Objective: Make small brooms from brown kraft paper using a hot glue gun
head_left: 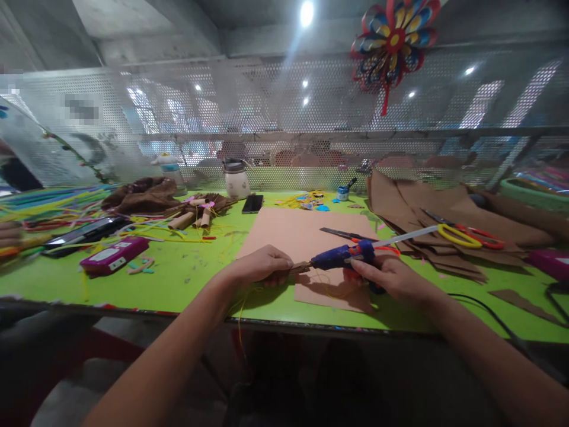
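Near the table's front edge, the right hand is clamped round a blue glue gun, its nozzle touching a small brown piece pinched in the left hand. Both are held over a tan sheet, with scissors toward the right edge.

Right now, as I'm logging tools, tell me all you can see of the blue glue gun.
The glue gun is blue, plastic-looking, with an orange trigger and a pale glue stick jutting from its rear. The right hand holds it level above the tan sheet, nozzle pointing left onto a brown piece pinched by the left hand.
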Available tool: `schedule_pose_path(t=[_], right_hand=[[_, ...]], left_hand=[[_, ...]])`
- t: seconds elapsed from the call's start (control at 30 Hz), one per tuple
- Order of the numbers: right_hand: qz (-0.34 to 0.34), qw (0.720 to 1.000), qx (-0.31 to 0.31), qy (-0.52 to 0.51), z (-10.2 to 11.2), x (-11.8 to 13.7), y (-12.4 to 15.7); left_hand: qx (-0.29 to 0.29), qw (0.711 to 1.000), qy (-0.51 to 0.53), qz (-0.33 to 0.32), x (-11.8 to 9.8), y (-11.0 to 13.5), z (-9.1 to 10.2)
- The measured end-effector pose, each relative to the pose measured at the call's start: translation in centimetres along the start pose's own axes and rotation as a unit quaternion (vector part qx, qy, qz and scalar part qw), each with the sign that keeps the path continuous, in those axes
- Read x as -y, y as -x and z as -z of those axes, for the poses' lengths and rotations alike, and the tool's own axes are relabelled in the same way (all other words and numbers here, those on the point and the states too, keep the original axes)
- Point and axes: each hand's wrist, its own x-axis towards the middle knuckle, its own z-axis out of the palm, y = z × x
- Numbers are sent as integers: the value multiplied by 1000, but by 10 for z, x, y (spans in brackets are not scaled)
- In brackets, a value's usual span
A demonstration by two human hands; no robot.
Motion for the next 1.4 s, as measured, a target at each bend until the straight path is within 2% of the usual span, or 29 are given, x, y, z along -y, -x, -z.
schedule_pose_path(t=[0.33, 0.83, 1.1, 1.3, 1.4], right_hand=[[-11, 1000, -1, 4, 1, 2, 2], [-4, 999, -5, -38, 1, 1, -1], [-20, 999, 4, -26, -1, 0, -1], [-40, 989, -71, -127, 2, -7, -1], [-51, 983, -102, -146, 3, -7, -2]], left_hand=[[10, 1000, 20, -22, 4, -1, 3], [3, 1000, 22, -1, 2, -1, 2], [10, 1000, 14, -16, 4, -2, 4], [10, 1000, -7, -10, 3, -1, 3], [2, 1000, -22, 3, 0, 1, 2]])
